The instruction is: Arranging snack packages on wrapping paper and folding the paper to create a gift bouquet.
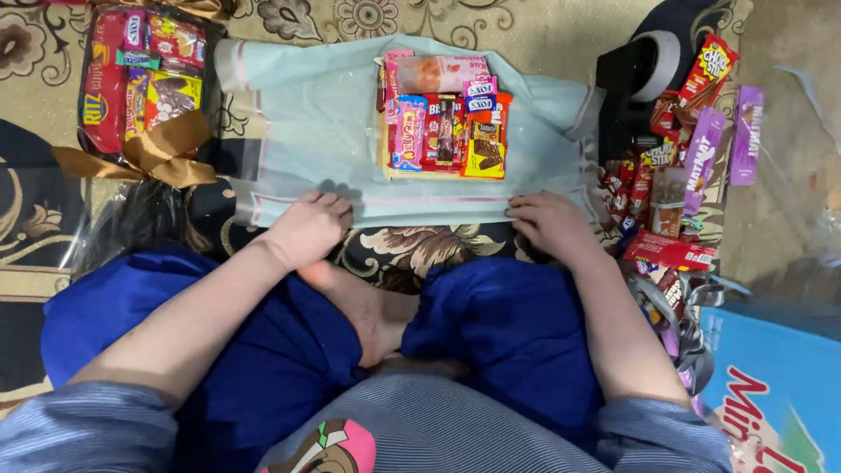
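Clear wrap sheet (pixel 315 140): left hand (pixel 307 229) and right hand (pixel 547 223) press its near edge

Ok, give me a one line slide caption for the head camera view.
Left hand and right hand press the near edge of a clear wrap sheet holding a tray of snacks.

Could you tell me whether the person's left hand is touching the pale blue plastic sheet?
Touching: the head view shows the left hand with its knuckles pressed on the near edge of the pale blue plastic sheet.
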